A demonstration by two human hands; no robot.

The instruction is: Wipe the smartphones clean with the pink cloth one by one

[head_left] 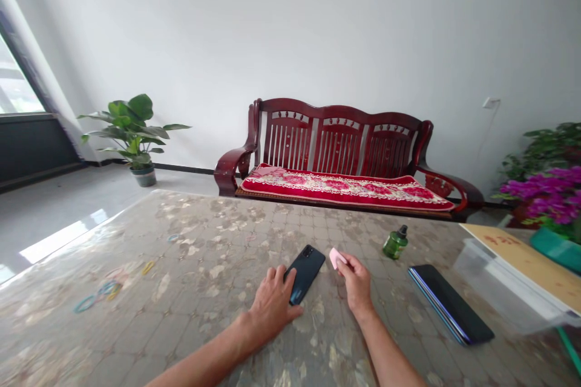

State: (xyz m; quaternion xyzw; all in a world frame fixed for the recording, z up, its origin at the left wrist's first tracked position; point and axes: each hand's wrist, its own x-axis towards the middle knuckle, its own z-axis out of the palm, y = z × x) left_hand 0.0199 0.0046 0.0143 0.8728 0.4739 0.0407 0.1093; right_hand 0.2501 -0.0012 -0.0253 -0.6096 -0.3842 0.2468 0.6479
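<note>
Over the left part of the table point(195, 290), a hand can pass low, because only thin coloured bands point(147, 268) lie there. Between the right hand point(356, 285) and the dark flat object point(454, 305) there is a passage, but the green bottle point(394, 244) stands upright near its far end. Farther right, the clear box point(481, 284) and the flowerpot point(556, 249) block the way.
</note>
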